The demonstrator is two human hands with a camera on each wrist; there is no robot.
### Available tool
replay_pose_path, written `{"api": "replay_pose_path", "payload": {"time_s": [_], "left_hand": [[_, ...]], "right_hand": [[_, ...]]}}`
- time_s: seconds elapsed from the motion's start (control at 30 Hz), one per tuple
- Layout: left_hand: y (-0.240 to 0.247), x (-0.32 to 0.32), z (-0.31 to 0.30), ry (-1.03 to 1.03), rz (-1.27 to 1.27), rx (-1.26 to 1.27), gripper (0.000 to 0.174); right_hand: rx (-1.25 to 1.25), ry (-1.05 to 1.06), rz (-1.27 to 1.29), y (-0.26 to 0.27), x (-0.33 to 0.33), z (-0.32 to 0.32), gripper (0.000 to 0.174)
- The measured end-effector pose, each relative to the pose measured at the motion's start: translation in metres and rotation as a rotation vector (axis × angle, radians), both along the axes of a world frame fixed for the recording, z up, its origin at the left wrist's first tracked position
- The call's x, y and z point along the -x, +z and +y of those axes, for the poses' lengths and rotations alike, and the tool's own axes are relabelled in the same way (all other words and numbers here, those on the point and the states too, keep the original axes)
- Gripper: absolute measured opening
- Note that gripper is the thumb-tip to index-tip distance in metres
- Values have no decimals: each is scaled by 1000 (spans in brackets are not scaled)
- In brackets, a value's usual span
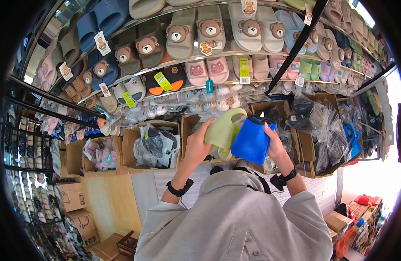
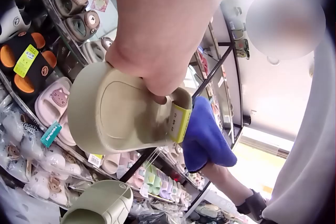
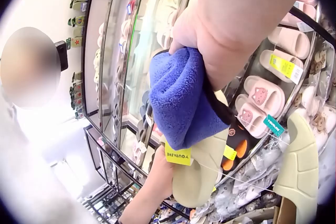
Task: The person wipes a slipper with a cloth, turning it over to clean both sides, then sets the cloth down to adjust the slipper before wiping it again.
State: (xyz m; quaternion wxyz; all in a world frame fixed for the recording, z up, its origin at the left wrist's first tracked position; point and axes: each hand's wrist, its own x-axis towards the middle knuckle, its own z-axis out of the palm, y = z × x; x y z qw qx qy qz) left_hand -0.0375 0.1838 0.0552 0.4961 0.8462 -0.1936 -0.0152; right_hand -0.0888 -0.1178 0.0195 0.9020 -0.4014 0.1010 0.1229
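Note:
My left hand (image 1: 197,143) grips a pale green slipper (image 1: 221,129) by its edge, with the thumb at its side. From the slipper hangs a yellow tag (image 2: 179,123). A second green slipper (image 3: 298,174) dangles below, joined to the first by a thin string in the right wrist view. Right beside the held slipper, my right hand (image 1: 275,145) pinches a blue fluffy cloth (image 1: 251,142) with a black edge. The cloth is folded over the fingers, most of which it hides. In the right wrist view, the cloth overlaps the slipper and its tag.
Curved shelves of slippers, among them bear-faced slippers (image 1: 178,37) and pink ones (image 1: 208,70), rise in front. Below them stand open cardboard boxes (image 1: 126,150) holding plastic-wrapped goods. A dark post (image 1: 292,52) crosses the shelves. More racks (image 1: 31,182) line the left side.

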Motion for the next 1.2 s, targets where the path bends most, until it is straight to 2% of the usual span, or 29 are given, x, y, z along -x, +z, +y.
{"api": "replay_pose_path", "payload": {"time_s": [0.1,0.2,0.37,0.47,0.5,0.6,0.8,1.0,1.1,1.2], "left_hand": [[-3,-3,-2,51,-1,75,64],[-2,-5,-6,95,21,164,61],[-8,-3,-11,131,59,247,58],[-15,-2,-14,201,93,306,57],[-16,-3,-15,204,79,308,57],[-16,-5,-17,215,63,292,56],[-14,-1,-22,242,15,254,56],[-6,6,-28,264,48,198,59],[1,10,-31,265,63,180,61],[-4,11,-33,263,32,146,63]], "right_hand": [[68,16,24,-5,1,-3,71],[-64,74,-45,0,0,2,54],[-13,125,-57,-5,8,1,54],[-6,184,-87,13,9,8,52],[0,217,-102,20,9,10,51],[41,214,-13,-5,17,9,51],[-11,272,-23,0,20,16,53],[108,263,-153,56,16,36,61],[298,265,-322,56,10,34,64],[342,294,-364,58,9,31,68]]}}
